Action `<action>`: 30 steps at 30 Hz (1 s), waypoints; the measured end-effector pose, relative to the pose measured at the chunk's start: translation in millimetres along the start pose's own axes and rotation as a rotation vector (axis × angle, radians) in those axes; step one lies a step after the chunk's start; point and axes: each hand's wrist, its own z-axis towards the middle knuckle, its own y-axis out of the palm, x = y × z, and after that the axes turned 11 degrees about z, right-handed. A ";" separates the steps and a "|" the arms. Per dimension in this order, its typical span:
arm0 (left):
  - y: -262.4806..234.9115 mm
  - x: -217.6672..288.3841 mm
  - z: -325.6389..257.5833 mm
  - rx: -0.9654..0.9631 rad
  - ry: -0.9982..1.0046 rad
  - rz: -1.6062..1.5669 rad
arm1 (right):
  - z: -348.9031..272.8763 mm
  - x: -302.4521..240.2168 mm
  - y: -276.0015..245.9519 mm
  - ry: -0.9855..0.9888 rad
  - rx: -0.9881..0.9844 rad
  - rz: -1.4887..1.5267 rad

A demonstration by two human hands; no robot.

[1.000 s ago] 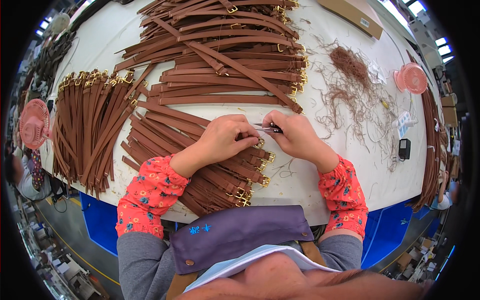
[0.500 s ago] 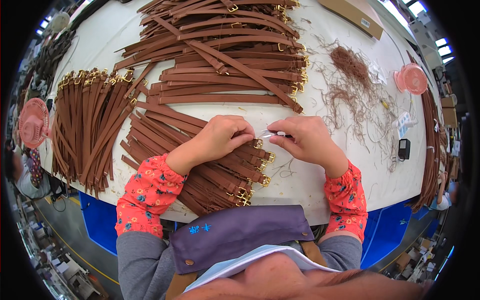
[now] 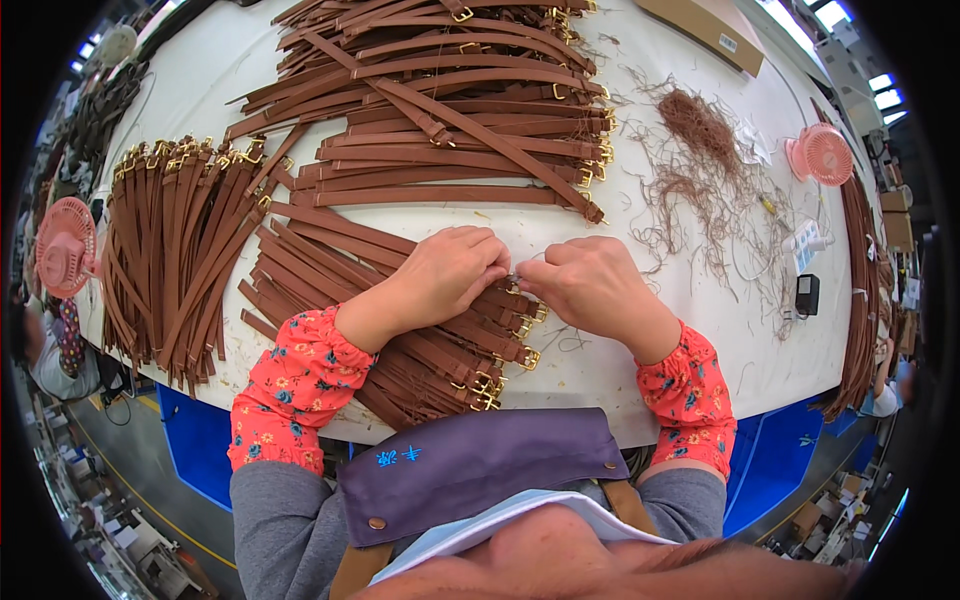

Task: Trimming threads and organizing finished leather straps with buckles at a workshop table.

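Observation:
My left hand [image 3: 452, 272] is closed in a pinch at the buckle end of a brown strap [image 3: 375, 232], the top one in a fanned pile of straps with gold buckles [image 3: 529, 357]. Close against it, my right hand [image 3: 588, 285] has its fingers curled round small silver thread snips. Most of the snips is hidden by the fingers. Both sets of fingertips almost meet just above the pile's nearest buckles. What exactly lies between them is too small to make out.
More buckled straps [image 3: 450, 170] are stacked at the far middle, and another bundle [image 3: 165, 255] lies at left. Cut brown threads [image 3: 700, 130] are strewn at right, near a pink fan [image 3: 820, 155] and a black adapter [image 3: 807, 295]. A second pink fan [image 3: 66, 247] stands far left.
My right hand has moved slightly left and turned, bringing its fingertips up to the left hand's. The snips' blades, visible before, are now mostly covered. My left hand has barely shifted.

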 end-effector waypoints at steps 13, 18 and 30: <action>3.0 2.9 1.1 0.060 0.027 0.057 | 5.8 -12.4 -5.4 -0.063 -0.039 -0.140; 3.1 3.1 1.5 0.060 0.020 0.043 | 3.6 -11.7 -2.6 -0.061 -0.044 -0.152; -9.4 -14.6 2.5 0.378 -0.311 0.121 | -2.4 -1.7 1.5 0.036 -0.001 -0.024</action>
